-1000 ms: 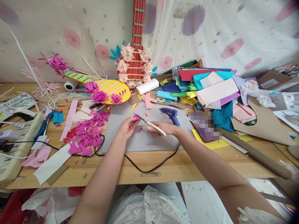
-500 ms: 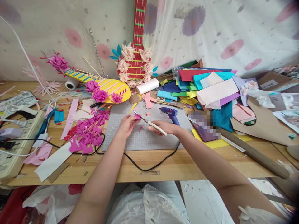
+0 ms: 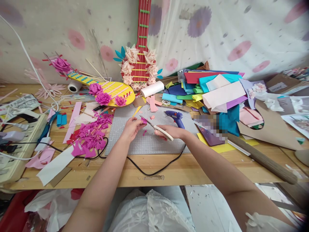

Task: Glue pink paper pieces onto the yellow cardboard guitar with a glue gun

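Over the grey cutting mat point(image 3: 120, 141), my left hand point(image 3: 131, 129) pinches a small magenta paper piece point(image 3: 143, 120) between thumb and fingertips. My right hand point(image 3: 166, 132) is closed round the white handles of a pair of scissors point(image 3: 163, 131). The scissor blades point up and left, right at the magenta piece; whether they are parted I cannot tell. A tiny magenta scrap point(image 3: 144, 132) lies on the mat below the blades. Just behind my right hand rests a blue glue gun point(image 3: 175, 118). Pink paper bits lie on the mat beyond the blades.
Magenta paper scraps point(image 3: 90, 135) are heaped left of the mat. Behind stand a yellow paper guitar point(image 3: 125, 95) with magenta flowers and a red one point(image 3: 139, 69). Coloured sheets point(image 3: 224, 93) pile up at right, near a phone point(image 3: 210, 130). A black cord point(image 3: 149, 174) crosses the front.
The magenta piece in my left hand has shifted slightly right and turned a little. The scissors have moved slightly with my right hand. Both hands keep their hold.
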`<state>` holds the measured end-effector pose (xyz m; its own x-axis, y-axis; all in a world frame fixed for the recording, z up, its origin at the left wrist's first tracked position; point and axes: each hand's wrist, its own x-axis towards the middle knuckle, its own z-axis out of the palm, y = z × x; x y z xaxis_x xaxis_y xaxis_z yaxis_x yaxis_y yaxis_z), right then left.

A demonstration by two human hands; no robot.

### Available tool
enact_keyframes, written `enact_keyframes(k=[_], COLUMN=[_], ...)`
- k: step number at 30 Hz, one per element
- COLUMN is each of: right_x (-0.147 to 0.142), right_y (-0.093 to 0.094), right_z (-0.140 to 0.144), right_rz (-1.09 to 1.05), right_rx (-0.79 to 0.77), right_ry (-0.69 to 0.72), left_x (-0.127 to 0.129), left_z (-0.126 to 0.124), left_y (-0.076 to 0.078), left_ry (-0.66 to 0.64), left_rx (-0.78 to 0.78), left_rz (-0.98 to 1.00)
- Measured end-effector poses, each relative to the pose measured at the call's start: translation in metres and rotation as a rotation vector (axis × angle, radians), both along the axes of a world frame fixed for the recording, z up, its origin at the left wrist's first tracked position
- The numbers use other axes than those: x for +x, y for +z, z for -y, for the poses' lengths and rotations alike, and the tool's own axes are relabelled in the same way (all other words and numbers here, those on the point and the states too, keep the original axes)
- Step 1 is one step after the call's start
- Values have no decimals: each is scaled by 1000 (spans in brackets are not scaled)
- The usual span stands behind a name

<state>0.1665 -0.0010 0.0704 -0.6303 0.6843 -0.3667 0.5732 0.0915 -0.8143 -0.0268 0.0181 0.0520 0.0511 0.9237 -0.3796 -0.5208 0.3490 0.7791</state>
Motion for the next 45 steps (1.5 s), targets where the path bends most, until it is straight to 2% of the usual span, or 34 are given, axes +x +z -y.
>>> enact_keyframes(k=[7,17,28,35,40,45], right_x=[3,6,9,13,13,10], right_y=[1,-2,-1,1,-2,-2], right_z=[1,3,0,-2,-4,-4], right_rz=[32,9,-22,-56,-79,-96], right_rx=[48,10,-73,-86,-98,-77], right_ry=[17,-15,-3,62,141,153], left_x=[-4,-11,-23,-27,-27,-26], left_z=[-2,-5,-14,-18,-21,-21], left_y=[4,8,9,18,22,26], left_ry=[-97,-213,-352,-443,-504,-564], left_rx=[-13,-3,4,-48,-28,-7], left_rz=[-44,-140,-152,-278,-326,-340])
